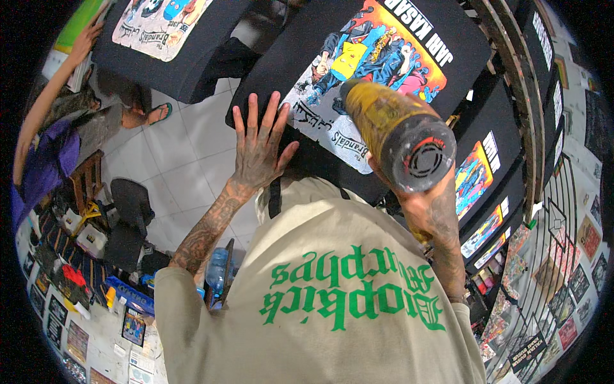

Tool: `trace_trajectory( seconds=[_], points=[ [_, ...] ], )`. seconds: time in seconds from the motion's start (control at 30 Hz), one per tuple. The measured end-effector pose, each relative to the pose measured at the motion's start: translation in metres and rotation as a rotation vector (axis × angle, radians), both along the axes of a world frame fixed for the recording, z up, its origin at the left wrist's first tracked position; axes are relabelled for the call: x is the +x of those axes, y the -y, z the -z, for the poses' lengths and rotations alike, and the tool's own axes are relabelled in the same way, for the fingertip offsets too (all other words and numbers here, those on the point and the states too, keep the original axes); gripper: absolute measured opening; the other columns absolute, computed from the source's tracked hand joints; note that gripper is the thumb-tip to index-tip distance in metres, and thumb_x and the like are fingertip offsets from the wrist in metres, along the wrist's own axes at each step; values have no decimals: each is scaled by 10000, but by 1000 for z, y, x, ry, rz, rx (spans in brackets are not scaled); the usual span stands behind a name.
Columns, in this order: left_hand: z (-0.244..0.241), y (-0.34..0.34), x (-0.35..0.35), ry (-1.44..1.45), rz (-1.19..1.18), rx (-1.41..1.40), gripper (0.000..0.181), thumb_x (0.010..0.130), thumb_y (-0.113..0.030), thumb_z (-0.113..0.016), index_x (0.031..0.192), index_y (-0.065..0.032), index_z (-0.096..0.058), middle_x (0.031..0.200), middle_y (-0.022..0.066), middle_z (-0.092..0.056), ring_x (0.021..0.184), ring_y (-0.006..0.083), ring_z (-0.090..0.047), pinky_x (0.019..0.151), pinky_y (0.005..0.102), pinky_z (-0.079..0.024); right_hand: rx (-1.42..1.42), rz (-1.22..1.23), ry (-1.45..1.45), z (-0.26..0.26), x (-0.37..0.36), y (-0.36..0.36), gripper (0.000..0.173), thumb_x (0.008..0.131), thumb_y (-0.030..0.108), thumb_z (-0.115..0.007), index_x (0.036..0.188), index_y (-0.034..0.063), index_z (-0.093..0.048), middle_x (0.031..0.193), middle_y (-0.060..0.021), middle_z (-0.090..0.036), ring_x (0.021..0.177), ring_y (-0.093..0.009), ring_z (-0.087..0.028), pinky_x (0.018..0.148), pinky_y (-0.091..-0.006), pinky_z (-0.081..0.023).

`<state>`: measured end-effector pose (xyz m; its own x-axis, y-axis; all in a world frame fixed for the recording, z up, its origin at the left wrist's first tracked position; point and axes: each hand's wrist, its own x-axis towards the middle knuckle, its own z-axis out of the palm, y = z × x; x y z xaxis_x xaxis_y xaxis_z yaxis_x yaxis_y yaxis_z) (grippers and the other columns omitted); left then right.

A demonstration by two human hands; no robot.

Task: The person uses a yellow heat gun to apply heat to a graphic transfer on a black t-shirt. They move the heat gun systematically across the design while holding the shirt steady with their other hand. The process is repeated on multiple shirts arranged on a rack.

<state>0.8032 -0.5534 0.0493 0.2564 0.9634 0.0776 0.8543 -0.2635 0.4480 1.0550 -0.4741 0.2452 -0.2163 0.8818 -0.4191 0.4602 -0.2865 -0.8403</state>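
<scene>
My right hand (pixel 424 201) is shut on a yellow and black heat gun (pixel 383 115), its round vented rear end towards me. The nozzle points down over a colourful print (pixel 383 62) on a black T-shirt (pixel 465 43). That print has cartoon-like figures on an orange and grey ground, with white lettering along one side. Part of it is hidden behind the heat gun. My left hand (pixel 259 139) rests palm down at the near left edge of the black fabric, fingers spread, holding nothing.
At upper left another person's hand (pixel 86 38) reaches towards a second black printed shirt (pixel 144 57). More printed black shirts (pixel 479 177) lie along the right, beside a dark curved rail (pixel 527 86). A black chair (pixel 127 206) and water bottle (pixel 218 269) stand left on the tiled floor (pixel 163 153).
</scene>
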Motion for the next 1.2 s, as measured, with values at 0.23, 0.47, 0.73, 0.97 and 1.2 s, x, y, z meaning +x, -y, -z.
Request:
trace_trajectory(
  seconds=[0.23, 0.47, 0.73, 0.97, 1.2],
  points=[
    [-1, 1, 0, 33, -16, -9, 742, 984, -407, -597, 1571, -24, -353, 1697, 180, -196, 1559, 479, -83, 1203, 706, -33, 128, -220, 59, 7, -8, -8, 875, 772, 55, -809, 1530, 60, -371, 1328, -181, -671, 1233, -298, -662, 1059, -412, -514],
    [9, 5, -1, 15, -45, 14, 793, 1008, -506, -531, 1611, -60, -275, 1699, 135, -193, 1568, 423, -91, 1209, 708, -51, 58, -214, 12, 4, -25, -8, 892, 774, 33, -802, 1541, 85, -350, 1327, -178, -670, 1214, -303, -673, 1063, -407, -520],
    [13, 8, 2, 61, -72, 44, 788, 1013, -498, -529, 1610, -54, -270, 1701, 139, -190, 1570, 423, -94, 1212, 699, -46, 15, -178, 24, 0, -26, -13, 882, 715, 106, -911, 1473, 11, -469, 1464, -139, -552, 1340, -240, -557, 1147, -403, -437],
    [11, 11, 8, 84, -26, -29, 757, 1016, -527, -501, 1603, -84, -319, 1708, 99, -206, 1575, 421, -76, 1211, 699, -10, -36, -94, 254, -1, -10, -30, 573, 776, 131, -889, 1264, -7, -624, 1224, -118, -706, 1141, -213, -671, 1036, -379, -514],
    [12, 11, 9, 57, -17, -55, 776, 1017, -543, -486, 1609, -77, -301, 1709, 99, -205, 1576, 434, -53, 1186, 739, 6, 57, -149, 295, -2, -2, -35, 441, 831, 227, -860, 1173, 1, -696, 1112, -132, -746, 1042, -207, -706, 926, -381, -550]
  ],
)
